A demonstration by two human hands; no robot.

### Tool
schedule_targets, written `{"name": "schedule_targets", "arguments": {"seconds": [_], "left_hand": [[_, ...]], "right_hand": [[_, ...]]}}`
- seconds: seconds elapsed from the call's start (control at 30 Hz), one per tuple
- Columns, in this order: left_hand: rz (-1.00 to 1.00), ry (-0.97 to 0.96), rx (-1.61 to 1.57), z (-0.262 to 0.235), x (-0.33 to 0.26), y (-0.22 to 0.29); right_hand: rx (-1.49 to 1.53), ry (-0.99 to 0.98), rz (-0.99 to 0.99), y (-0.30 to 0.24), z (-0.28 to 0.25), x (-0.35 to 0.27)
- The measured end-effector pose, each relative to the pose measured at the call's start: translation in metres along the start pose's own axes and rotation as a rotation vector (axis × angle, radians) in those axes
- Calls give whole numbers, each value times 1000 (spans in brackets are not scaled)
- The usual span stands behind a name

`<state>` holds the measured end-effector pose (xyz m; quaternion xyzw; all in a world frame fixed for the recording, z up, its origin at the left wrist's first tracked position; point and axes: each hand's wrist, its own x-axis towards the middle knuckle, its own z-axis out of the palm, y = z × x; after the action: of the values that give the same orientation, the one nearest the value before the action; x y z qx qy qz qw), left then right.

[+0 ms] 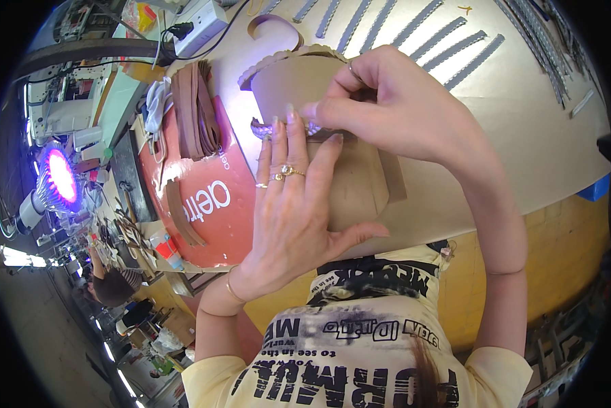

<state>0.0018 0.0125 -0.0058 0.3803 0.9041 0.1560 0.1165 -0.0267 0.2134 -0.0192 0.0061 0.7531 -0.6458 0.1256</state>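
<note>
My left hand (pixel 292 204) lies flat, fingers spread, pressing on a tan leather piece (pixel 349 187) with a scalloped upper edge on the work table. My right hand (pixel 387 102) reaches over from the right and pinches a narrow brown strip (pixel 322 134) at the piece's middle, just beyond my left fingertips. Rings are on both hands. A small silvery trim piece (pixel 259 127) shows by my left fingertips.
A stack of brown strips (pixel 196 109) lies on a red cardboard box lid (pixel 203 197) at left. Rows of grey scalloped strips (pixel 414 30) lie at the table's (pixel 523 136) far side. A power strip (pixel 200 24) and a violet lamp (pixel 59 178) stand left. Another person (pixel 111 285) sits at lower left.
</note>
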Motion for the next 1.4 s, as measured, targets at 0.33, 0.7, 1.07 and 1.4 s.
{"name": "schedule_targets", "arguments": {"seconds": [0.33, 0.7, 1.07, 1.4], "left_hand": [[85, 71, 81, 1, 1, -1], [81, 48, 76, -1, 2, -1], [67, 20, 83, -3, 3, 0], [37, 2, 109, -4, 2, 1]], "right_hand": [[18, -18, 37, 16, -5, -14], [118, -36, 148, 36, 0, -24], [184, -47, 190, 48, 6, -24], [257, -29, 241, 53, 13, -28]]}}
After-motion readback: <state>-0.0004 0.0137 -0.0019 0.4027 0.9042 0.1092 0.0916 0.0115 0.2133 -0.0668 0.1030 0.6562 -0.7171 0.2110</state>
